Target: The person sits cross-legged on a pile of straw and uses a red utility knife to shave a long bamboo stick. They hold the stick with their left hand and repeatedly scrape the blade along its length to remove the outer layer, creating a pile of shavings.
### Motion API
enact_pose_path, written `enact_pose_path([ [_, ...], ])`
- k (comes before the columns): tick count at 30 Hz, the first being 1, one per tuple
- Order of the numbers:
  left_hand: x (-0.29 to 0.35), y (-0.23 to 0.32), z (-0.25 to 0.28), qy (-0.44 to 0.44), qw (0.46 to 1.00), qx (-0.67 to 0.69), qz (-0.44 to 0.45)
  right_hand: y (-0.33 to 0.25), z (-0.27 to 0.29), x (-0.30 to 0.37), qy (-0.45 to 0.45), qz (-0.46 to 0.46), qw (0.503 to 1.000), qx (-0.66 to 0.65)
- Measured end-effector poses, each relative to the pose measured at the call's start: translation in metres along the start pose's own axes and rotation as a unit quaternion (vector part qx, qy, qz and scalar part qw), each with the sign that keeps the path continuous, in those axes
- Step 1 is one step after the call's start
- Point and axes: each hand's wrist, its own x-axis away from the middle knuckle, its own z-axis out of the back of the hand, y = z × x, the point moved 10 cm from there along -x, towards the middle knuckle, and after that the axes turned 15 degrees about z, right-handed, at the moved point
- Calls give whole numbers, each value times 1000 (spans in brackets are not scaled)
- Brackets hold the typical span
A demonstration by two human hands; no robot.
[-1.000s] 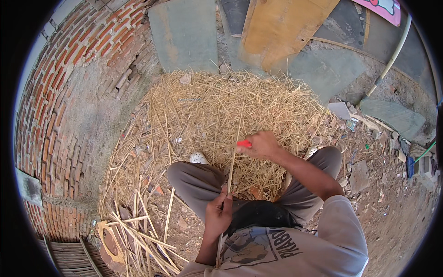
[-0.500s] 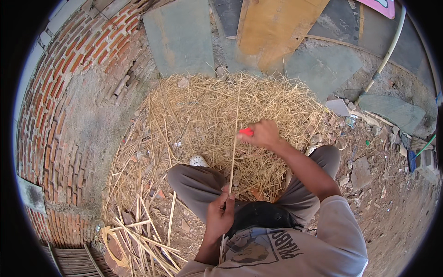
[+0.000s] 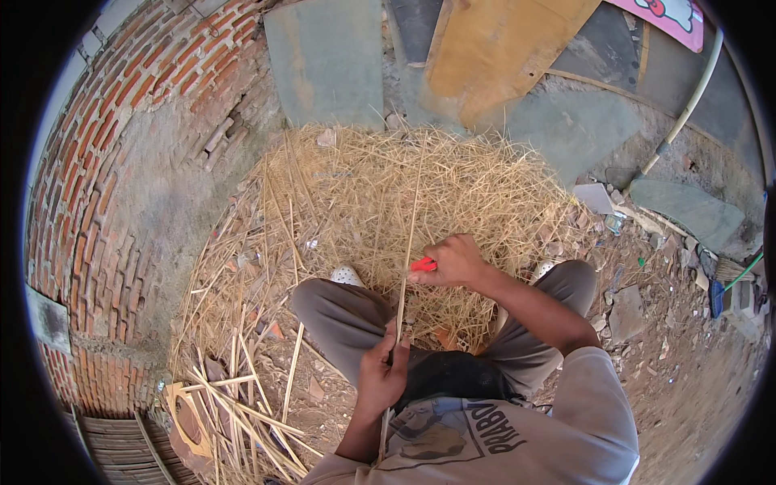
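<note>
A long, thin bamboo strip (image 3: pixel 414 212) runs from beside my body, over my lap and out across the shavings. My left hand (image 3: pixel 383 373) is closed around it near my left thigh, thumb pressed along the strip. Beside the strip, farther out, my right hand (image 3: pixel 454 260) grips a red-handled tool (image 3: pixel 423 264). The tool's working end is hidden at the strip, so its exact kind does not show. A dark cloth (image 3: pixel 457 380) lies over my lap beneath the strip.
A wide heap of pale shavings (image 3: pixel 347 194) spreads in front of my crossed legs. Several split bamboo sticks (image 3: pixel 250 408) lie at lower left. A brick wall (image 3: pixel 97 202) rises on the left; boards (image 3: pixel 323 65) lean at the back, with rubble (image 3: pixel 630 311) at right.
My right hand with the red-handled tool has come nearer to me along the strip. The left hand keeps its hold at nearly the same place. The whole view has shifted slightly.
</note>
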Motion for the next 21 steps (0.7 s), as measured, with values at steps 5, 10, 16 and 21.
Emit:
enact_pose_path([
  [5,5,-5,-10,3,997,17,-71,106,8,6,-14,-178,984,2],
  [10,5,-5,-1,12,999,41,-12,23,-2,2,-11,-48,999,19],
  [16,9,-6,-6,-29,999,44,-14,44,17,3,-7,-94,996,1],
  [21,16,23,-17,-85,994,38,-49,117,47,12,37,-191,980,51],
])
